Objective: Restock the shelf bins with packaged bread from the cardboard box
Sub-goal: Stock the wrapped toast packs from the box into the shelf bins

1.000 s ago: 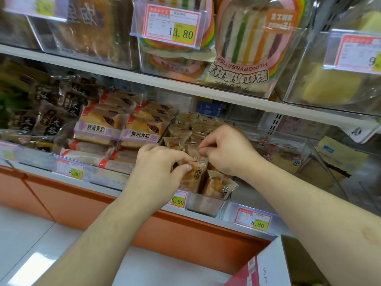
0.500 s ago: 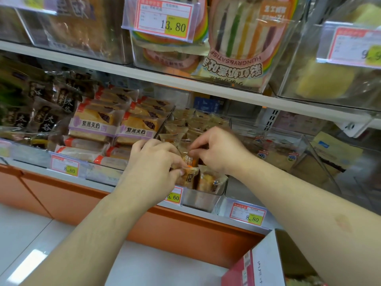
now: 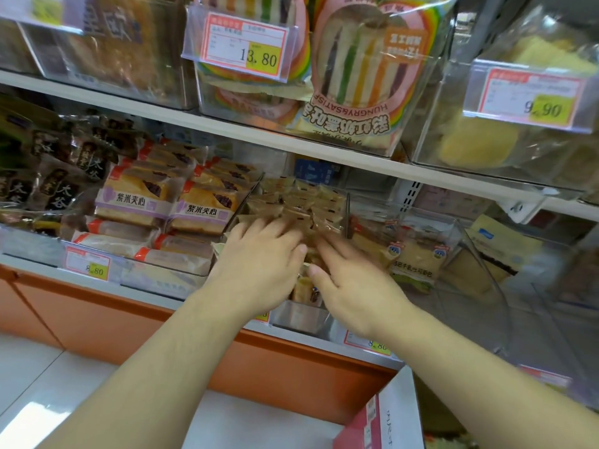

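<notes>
The small brown bread packets [image 3: 291,205] I am restocking sit packed in rows in a clear bin [image 3: 301,315] on the lower shelf [image 3: 162,286], a few more showing at the bin's front between my wrists. My left hand [image 3: 259,273] lies flat on the front rows, fingers straight and spread, pressing on the wrappers. My right hand [image 3: 353,286] is just beside it, its fingers [image 3: 334,251] reaching onto the same packets; they are blurred, yet look loose and extended, so its grip reads wide with nothing pinched. The two hands nearly touch at the thumbs.

Left of this bin I see the purple-banded sandwich loaves [image 3: 162,205] stacked in their own bin, and further left the dark wrapped cakes [image 3: 55,176]. Right of it stands a yellow bread pack [image 3: 415,264] leaning in another clear bin. Above, on the upper shelf [image 3: 227,128], a rainbow-striped sandwich pack [image 3: 366,76] hangs beside a 13.80 price tag [image 3: 243,47]. At the bottom right is the corner of the cardboard box [image 3: 389,416], on the floor below the orange shelf base [image 3: 129,325].
</notes>
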